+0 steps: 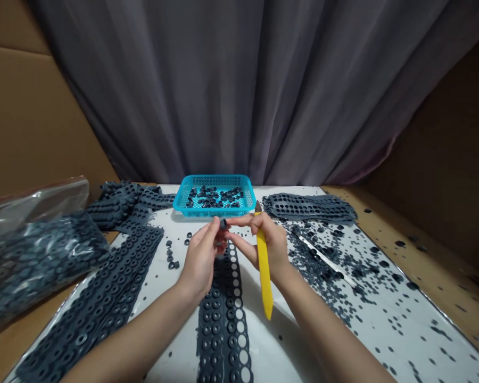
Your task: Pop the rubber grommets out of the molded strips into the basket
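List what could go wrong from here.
The small dark piece pinched in the left hand could slip and drop. The yellow tool sits in the right hand close to the left, so it might knock or nick it. Loose dark bits scattered on the right might get mixed with pieces in the blue basket.

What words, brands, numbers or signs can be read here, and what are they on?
None can be read.
The yellow tool, basket and bag show no legible lettering.
Any marks on the held black part would be too small to make out.
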